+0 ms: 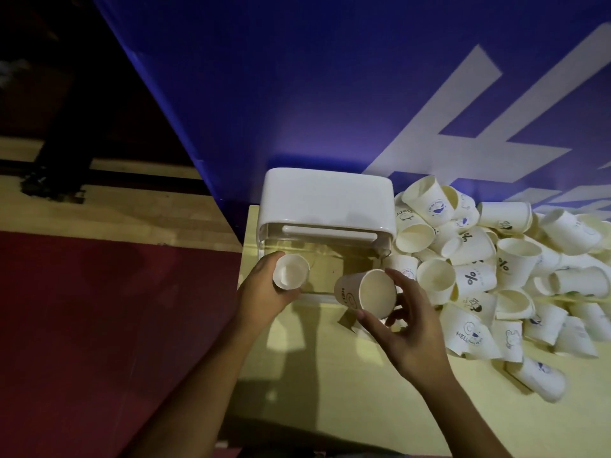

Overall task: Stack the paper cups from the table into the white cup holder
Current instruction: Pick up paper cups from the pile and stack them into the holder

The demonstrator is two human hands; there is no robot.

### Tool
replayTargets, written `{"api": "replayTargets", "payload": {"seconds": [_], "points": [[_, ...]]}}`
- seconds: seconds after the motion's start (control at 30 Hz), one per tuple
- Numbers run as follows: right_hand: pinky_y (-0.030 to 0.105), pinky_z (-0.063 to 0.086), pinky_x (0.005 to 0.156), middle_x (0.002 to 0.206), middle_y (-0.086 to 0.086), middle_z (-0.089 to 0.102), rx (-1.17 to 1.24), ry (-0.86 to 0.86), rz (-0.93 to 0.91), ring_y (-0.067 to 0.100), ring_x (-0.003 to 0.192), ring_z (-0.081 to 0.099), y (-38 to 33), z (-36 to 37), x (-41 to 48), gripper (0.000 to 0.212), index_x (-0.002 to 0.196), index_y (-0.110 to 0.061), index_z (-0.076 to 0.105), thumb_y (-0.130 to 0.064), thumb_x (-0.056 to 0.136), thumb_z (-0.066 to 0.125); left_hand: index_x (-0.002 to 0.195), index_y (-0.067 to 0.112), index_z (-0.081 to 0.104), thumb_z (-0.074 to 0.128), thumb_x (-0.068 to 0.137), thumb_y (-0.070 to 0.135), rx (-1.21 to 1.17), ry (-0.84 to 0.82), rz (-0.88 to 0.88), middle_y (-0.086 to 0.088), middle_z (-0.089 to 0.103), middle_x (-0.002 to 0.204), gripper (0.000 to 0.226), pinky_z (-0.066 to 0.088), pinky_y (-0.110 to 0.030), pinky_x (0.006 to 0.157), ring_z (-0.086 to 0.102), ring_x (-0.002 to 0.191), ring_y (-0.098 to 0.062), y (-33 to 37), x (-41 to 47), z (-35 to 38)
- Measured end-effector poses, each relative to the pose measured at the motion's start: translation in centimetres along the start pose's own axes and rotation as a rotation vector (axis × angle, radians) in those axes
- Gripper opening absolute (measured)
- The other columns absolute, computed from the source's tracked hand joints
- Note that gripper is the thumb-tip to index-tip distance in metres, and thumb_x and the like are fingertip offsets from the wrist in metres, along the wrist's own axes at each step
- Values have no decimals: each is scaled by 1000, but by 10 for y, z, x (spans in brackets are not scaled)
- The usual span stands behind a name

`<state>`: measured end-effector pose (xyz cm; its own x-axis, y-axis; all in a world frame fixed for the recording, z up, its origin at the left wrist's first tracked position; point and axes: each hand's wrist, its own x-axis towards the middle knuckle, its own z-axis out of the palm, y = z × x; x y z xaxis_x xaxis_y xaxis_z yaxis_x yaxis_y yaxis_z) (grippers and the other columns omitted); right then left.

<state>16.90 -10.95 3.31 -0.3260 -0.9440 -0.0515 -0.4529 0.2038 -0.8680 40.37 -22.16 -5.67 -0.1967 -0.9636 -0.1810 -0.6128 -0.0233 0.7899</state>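
The white cup holder (pixel 325 201) stands at the table's back left, with a white lid and a clear front. My left hand (pixel 261 294) grips a small paper cup (pixel 291 272) held against the holder's left front, its mouth facing me. My right hand (pixel 408 328) holds a second paper cup (pixel 365 294), tilted with its mouth to the right, just in front of the holder. A big heap of loose paper cups (pixel 496 272) lies on the table to the right of the holder.
The pale yellow table (pixel 347 391) ends at its left edge beside my left forearm, with red floor (pixel 99 325) below. A blue banner wall (pixel 330 94) rises right behind the holder and the heap.
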Motion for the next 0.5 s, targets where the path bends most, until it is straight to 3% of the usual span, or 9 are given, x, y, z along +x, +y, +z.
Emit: {"api": "replayTargets", "payload": {"seconds": [0.2,0.33,0.43,0.5], "points": [[18,49,69,123,-25,58,-41,-60,2,8,96,61,4,20,11,71,132,-41,53,-44,71,89,124,32,60,84,71,46,200,-65,44,14,66,116,60,55,-31,78,65,101,-13,-11,9,7],[21,48,82,131,-18,57,-98,-125,2,5,107,59,3,43,26,79,139,-35,51,-51,71,88,125,24,60,84,73,48,294,-61,83,6,67,114,62,55,-34,79,66,100,-19,-16,14,14],[16,45,96,135,-17,56,-102,-163,-79,1,120,56,-5,65,37,81,143,-28,50,-50,75,87,141,17,49,79,71,58,237,-114,52,0,64,128,87,56,-37,90,65,113,-20,-31,18,18],[25,47,103,137,-15,56,-152,-185,-135,7,126,55,-7,79,43,81,144,-24,49,-53,76,85,148,16,41,79,72,51,143,-130,12,-1,59,136,92,55,-37,96,61,121,-18,-35,15,12]]}}
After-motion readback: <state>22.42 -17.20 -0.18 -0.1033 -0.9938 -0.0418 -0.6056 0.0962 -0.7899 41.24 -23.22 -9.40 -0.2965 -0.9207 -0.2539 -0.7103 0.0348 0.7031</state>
